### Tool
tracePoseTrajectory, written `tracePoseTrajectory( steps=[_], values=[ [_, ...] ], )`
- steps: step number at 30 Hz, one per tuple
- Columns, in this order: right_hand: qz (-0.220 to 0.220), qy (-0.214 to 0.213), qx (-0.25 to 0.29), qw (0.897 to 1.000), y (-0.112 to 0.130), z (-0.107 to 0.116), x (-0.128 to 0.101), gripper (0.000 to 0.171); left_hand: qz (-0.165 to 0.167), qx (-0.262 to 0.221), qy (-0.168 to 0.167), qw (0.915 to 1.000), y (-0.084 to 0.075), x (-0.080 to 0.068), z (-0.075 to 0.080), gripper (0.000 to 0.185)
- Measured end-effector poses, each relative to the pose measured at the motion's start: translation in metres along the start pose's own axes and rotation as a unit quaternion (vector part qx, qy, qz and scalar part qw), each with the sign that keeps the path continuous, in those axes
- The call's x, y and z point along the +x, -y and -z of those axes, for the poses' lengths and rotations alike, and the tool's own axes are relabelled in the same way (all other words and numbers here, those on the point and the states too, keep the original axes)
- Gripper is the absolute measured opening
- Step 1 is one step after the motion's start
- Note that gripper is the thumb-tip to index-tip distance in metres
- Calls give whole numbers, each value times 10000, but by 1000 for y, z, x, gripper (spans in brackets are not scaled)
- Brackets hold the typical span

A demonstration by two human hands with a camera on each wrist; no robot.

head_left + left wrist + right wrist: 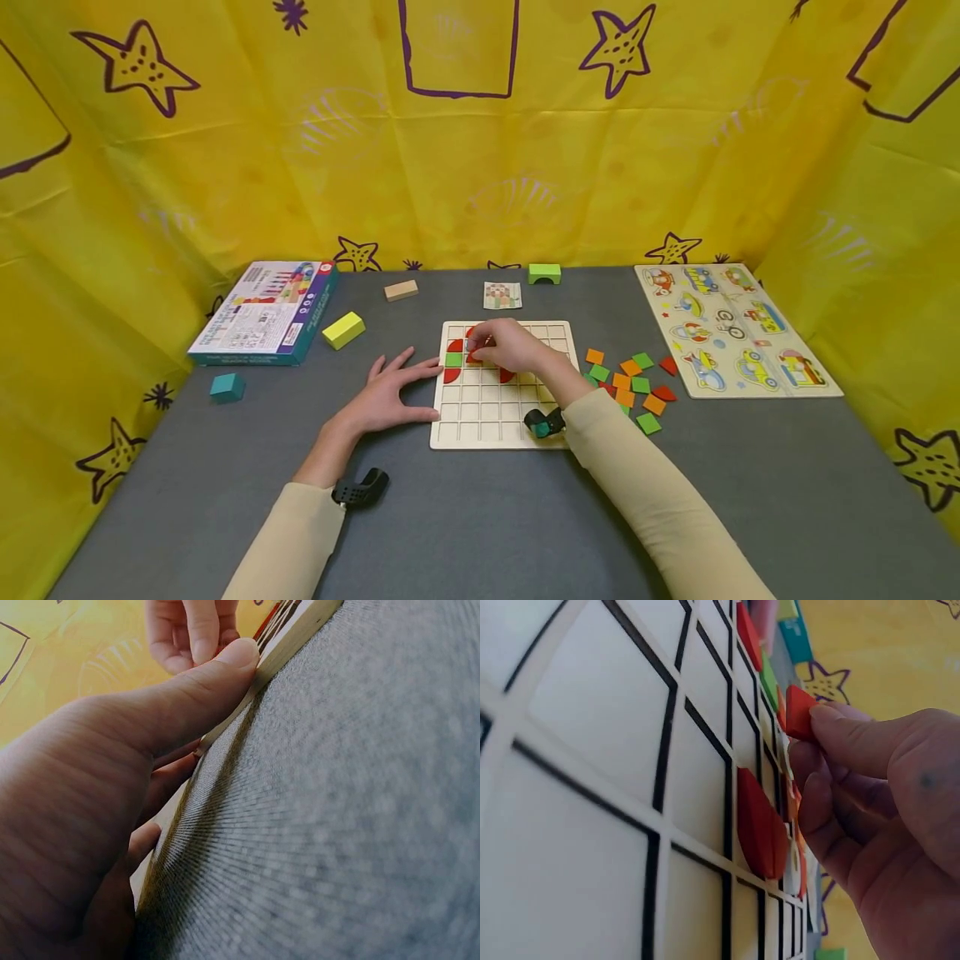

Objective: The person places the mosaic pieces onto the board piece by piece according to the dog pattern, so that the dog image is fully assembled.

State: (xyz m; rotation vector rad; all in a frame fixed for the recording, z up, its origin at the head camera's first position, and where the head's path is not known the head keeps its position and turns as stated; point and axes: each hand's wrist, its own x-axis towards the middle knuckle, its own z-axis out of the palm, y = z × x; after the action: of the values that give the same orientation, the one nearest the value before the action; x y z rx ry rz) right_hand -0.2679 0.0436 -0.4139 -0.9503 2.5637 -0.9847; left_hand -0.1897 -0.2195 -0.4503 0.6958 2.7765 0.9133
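Observation:
A wooden grid board (480, 433) lies flat on the dark table. My left hand (390, 392) is at its left side, fingers spread, with the thumb (232, 656) and fingertips touching the edge. Over the upper left of the grid, my right hand (513, 346) pinches a small red piece (801, 712) between thumb and fingers. Around it, a green square (453, 360) and several red curved pieces (452, 376) sit in the cells. Another red curved piece (761, 829) lies in the grid nearer the right wrist. My right hand hides part of the pattern.
Loose orange, green and red pieces (622, 381) lie right of the board. Behind it are a pattern card (502, 295) and a green arch block (544, 273). A picture puzzle board (738, 329) is far right; a box (258, 312) and yellow block (344, 331) are left.

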Motion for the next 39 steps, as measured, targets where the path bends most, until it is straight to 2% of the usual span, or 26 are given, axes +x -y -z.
tracePoseTrajectory(
  steps=[13,22,26,30,39],
  values=[
    [253,93,-839,9961,3,-6,8,4,-15,14,-28,10000,1,0,0,76],
    [303,212,-1054,9937,4,-7,8,8,19,0,-1,10000,0,0,0,76],
    [298,140,-938,9950,3,-6,4,9,-12,7,-26,10000,0,0,-1,76],
    [181,53,-528,9984,0,-1,-5,13,-26,1,-13,10000,0,0,-1,76],
    [2,-240,24,9997,-20,24,-44,23,-30,-14,-13,10000,1,1,0,76]
  ],
)
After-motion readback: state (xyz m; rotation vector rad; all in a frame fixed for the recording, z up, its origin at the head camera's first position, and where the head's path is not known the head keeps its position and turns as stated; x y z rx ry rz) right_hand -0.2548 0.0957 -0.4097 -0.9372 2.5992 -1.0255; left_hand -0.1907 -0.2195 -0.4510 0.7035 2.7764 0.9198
